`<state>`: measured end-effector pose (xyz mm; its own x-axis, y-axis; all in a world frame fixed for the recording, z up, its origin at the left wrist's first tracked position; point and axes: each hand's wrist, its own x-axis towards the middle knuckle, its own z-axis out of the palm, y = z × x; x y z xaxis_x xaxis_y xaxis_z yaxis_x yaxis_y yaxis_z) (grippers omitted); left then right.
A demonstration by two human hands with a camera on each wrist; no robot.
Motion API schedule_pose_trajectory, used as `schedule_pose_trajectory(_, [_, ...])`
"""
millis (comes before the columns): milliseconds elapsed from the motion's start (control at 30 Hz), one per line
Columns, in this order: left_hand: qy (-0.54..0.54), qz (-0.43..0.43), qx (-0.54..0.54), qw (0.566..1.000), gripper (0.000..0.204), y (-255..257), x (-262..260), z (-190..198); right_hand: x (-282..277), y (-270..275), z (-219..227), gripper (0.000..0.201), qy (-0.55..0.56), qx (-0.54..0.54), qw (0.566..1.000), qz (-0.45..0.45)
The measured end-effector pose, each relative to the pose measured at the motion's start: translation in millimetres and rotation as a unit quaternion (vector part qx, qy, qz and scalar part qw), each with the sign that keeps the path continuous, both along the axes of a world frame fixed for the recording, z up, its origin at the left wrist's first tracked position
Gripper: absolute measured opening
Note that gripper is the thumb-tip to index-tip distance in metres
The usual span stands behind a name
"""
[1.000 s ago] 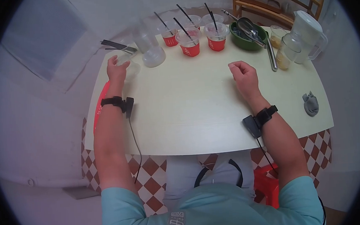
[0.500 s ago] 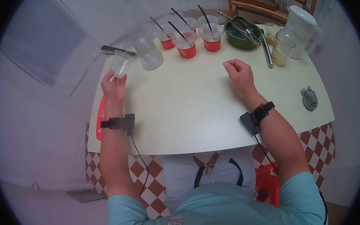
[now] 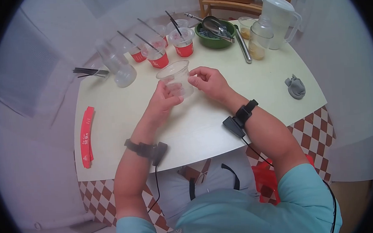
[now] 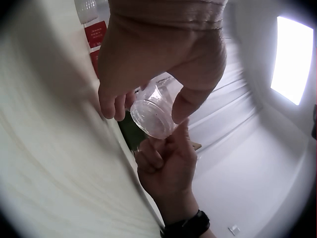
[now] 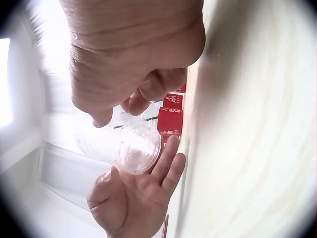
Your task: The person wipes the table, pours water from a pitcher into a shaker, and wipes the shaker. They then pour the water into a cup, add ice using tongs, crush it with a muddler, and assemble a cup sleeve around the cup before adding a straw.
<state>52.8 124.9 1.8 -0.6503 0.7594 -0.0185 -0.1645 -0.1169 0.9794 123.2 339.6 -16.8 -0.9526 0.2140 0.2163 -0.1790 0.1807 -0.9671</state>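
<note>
A clear plastic cup (image 3: 180, 79) is held up over the middle of the table, its mouth tilted up and away. My left hand (image 3: 160, 103) holds its lower left side, thumb in front and fingers behind. From the other side my right hand (image 3: 211, 83) pinches the cup near its rim with thumb and fingertips. The left wrist view shows the cup's round base (image 4: 152, 119) between both hands. Just behind stand red-banded cups (image 3: 157, 60) with lids and black straws.
Farther left are a tall clear container (image 3: 122, 71) and black straws (image 3: 90, 72). Red paper sleeves (image 3: 86, 137) lie at the left edge. A green bowl (image 3: 216, 42) with a metal scoop, steel tongs (image 3: 242, 44), a jar (image 3: 260, 39), a pitcher (image 3: 279, 21) and grey cloth (image 3: 295, 87) stand rightward.
My left hand has brought the clear cup from the table's far left to the middle. My right hand has moved left and now grips the cup too. The head view has turned right.
</note>
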Motion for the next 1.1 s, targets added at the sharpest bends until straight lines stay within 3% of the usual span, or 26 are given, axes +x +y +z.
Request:
schedule_pose_trajectory(300, [0.047, 0.051, -0.006, 0.998, 0.085, -14, -11, -4, 5, -12, 3, 0.028, -0.031, 0.034, 0.997, 0.057])
schedule_pose_trajectory(500, [0.016, 0.077, 0.075, 0.994, 0.078, -21, -28, -20, 1, -1, 5, 0.033, -0.038, 0.064, 0.996, -0.040])
schedule_pose_trajectory(600, [0.007, 0.065, 0.091, 0.994, 0.077, -22, -31, -24, 0, 11, 11, 0.035, -0.008, -0.001, 0.996, -0.089])
schedule_pose_trajectory(667, [0.022, 0.068, 0.089, 0.993, 0.079, -22, -31, -24, 2, 20, 19, 0.031, 0.070, -0.084, 0.976, -0.187])
schedule_pose_trajectory(733, [0.037, 0.071, 0.082, 0.993, 0.081, -21, -28, -24, 3, 34, 30, 0.024, 0.096, -0.092, 0.968, -0.215])
schedule_pose_trajectory(800, [0.046, 0.098, 0.070, 0.992, 0.087, -20, -27, -22, 6, 49, 43, 0.020, 0.162, -0.145, 0.931, -0.294])
schedule_pose_trajectory(900, [0.035, 0.095, 0.069, 0.992, 0.091, -21, -30, -24, 13, 71, 58, 0.023, 0.163, -0.144, 0.905, -0.366])
schedule_pose_trajectory(1100, [0.024, 0.098, 0.069, 0.992, 0.092, -20, -29, -22, 28, 103, 59, 0.026, 0.167, -0.092, 0.890, -0.415])
